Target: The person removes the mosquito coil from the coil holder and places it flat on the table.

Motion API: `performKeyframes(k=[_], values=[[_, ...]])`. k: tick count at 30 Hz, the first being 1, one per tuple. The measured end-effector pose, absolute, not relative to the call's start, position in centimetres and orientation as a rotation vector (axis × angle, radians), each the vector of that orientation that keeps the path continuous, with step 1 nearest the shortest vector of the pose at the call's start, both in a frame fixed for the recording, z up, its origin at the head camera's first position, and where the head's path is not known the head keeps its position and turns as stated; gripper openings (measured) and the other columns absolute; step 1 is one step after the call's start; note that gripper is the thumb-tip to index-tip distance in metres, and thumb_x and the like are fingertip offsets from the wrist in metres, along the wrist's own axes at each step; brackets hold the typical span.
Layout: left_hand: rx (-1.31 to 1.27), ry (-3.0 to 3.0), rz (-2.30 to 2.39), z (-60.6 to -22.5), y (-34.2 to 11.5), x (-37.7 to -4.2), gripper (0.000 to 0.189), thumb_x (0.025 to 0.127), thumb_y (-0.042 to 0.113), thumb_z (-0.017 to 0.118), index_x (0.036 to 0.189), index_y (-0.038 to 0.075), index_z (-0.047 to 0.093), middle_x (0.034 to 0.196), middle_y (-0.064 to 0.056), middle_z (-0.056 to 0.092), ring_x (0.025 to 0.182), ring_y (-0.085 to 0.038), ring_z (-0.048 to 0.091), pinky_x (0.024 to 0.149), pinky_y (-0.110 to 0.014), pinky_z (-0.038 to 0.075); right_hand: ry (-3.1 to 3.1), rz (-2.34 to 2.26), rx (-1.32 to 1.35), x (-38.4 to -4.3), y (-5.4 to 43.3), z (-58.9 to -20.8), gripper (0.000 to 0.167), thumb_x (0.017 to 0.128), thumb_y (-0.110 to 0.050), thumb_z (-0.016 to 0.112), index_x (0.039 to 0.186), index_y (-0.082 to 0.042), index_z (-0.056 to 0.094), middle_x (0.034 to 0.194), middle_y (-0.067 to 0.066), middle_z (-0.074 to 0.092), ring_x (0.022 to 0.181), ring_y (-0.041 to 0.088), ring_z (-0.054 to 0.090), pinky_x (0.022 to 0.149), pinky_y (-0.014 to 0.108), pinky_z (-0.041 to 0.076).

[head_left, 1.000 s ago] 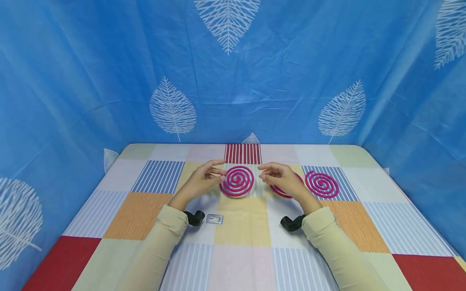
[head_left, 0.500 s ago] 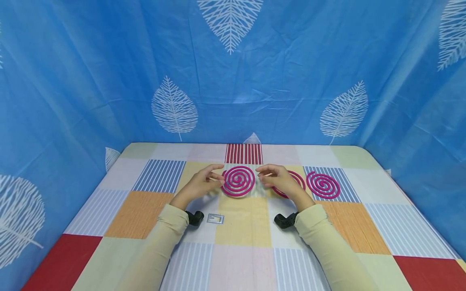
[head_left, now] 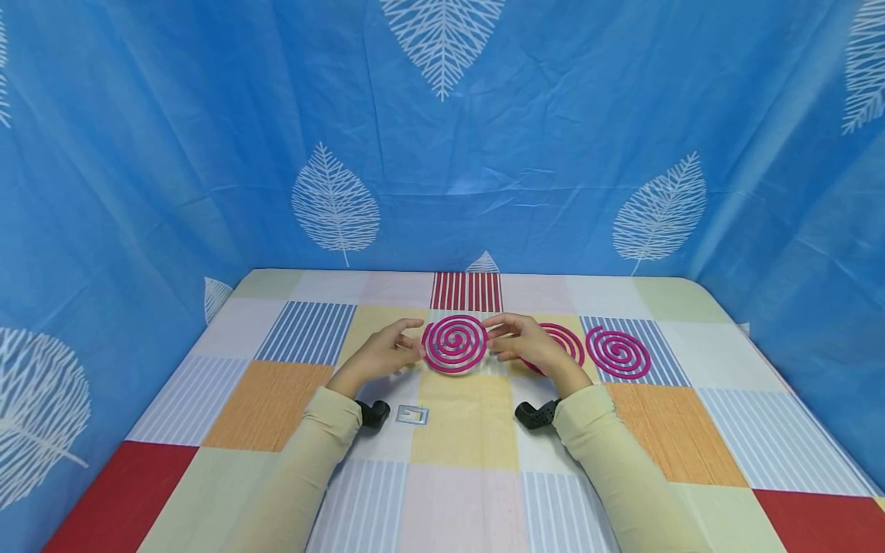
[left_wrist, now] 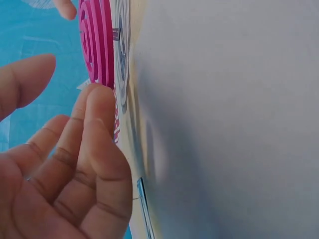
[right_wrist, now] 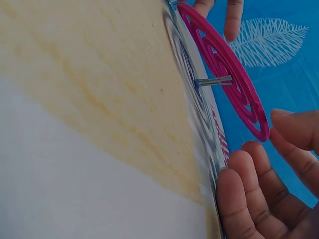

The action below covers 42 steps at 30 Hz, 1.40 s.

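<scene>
A magenta mosquito coil (head_left: pixel 455 344) is held level above the table on a metal stand (right_wrist: pixel 214 80), whose upright meets its centre. To its left my left hand (head_left: pixel 382 355) has relaxed fingers, the fingertips at the coil's edge. On the other side my right hand (head_left: pixel 531 346) has loosely bent fingers, thumb and forefinger by the rim. Whether either hand touches the coil, I cannot tell. In the left wrist view the coil (left_wrist: pixel 103 50) appears edge-on beyond the fingertips.
A second coil (head_left: pixel 568 339) lies partly behind my right hand, and a third coil (head_left: pixel 618 355) lies further right. A small flat metal piece (head_left: pixel 403 415) sits nearer me. Blue leaf-print cloth (head_left: pixel 442 192) rises behind the patchwork-covered table (head_left: pixel 463 499).
My right hand has moved left, close to the coil's edge. My left hand has stayed nearly in place, and the head view has shifted slightly.
</scene>
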<state>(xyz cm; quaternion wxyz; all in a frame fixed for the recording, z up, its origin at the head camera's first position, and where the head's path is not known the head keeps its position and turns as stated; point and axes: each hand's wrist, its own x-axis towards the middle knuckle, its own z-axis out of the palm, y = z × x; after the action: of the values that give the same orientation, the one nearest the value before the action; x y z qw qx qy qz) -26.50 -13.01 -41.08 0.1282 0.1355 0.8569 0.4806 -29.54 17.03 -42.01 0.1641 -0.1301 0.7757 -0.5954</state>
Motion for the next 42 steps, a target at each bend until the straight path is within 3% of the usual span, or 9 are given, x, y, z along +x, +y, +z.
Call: performKeyframes(k=[6, 15, 23, 32, 42], values=[[0.347, 2.495, 1.359, -40.96, -12.76, -26.51, 0.066, 0.104, 0.012, 0.067, 0.163, 0.0, 0.042, 0.123, -0.022, 0.07, 0.092, -0.024, 0.071, 0.072, -0.034, 0.058, 2.196, -1.69, -0.346, -29.6, 16.79, -41.95, 0.045, 0.101, 0.005, 0.068, 0.144, 0.013, 0.056, 0.115, 0.018, 0.067, 0.088, 0.015, 0.071, 0.075, 0.027, 0.062], [0.294, 2.5, 1.298, -40.93, -12.44, -26.54, 0.069, 0.103, 0.009, 0.069, 0.165, -0.001, 0.038, 0.098, -0.011, 0.071, 0.07, -0.015, 0.06, 0.064, -0.027, 0.05, 2.218, -1.666, -0.375, -29.64, 16.79, -42.14, 0.046, 0.1, 0.006, 0.068, 0.143, 0.015, 0.055, 0.109, 0.016, 0.068, 0.085, 0.013, 0.07, 0.075, 0.026, 0.061], [0.305, 2.464, 1.284, -40.99, -12.3, -26.44, 0.076, 0.102, 0.007, 0.069, 0.166, -0.006, 0.031, 0.098, -0.012, 0.075, 0.076, -0.015, 0.066, 0.066, -0.024, 0.049, 2.238, -1.642, -0.339, -29.51, 16.54, -42.46, 0.046, 0.097, 0.005, 0.07, 0.141, 0.014, 0.057, 0.102, 0.01, 0.07, 0.08, 0.011, 0.065, 0.072, 0.023, 0.057], [0.289, 2.474, 1.336, -41.0, -12.26, -26.64, 0.073, 0.101, 0.009, 0.071, 0.164, -0.003, 0.038, 0.102, -0.012, 0.07, 0.08, -0.016, 0.064, 0.062, -0.026, 0.045, 2.25, -1.646, -0.318, -29.61, 16.48, -42.74, 0.048, 0.098, 0.005, 0.071, 0.143, 0.011, 0.055, 0.105, 0.016, 0.074, 0.078, 0.012, 0.066, 0.071, 0.026, 0.057], [0.296, 2.477, 1.354, -40.98, -12.26, -26.63, 0.072, 0.101, 0.009, 0.072, 0.165, -0.001, 0.039, 0.107, -0.013, 0.074, 0.082, -0.017, 0.068, 0.063, -0.027, 0.043, 2.237, -1.644, -0.323, -29.75, 16.62, -42.92, 0.059, 0.097, 0.006, 0.071, 0.151, 0.012, 0.05, 0.103, 0.011, 0.073, 0.079, 0.011, 0.067, 0.074, 0.026, 0.058]])
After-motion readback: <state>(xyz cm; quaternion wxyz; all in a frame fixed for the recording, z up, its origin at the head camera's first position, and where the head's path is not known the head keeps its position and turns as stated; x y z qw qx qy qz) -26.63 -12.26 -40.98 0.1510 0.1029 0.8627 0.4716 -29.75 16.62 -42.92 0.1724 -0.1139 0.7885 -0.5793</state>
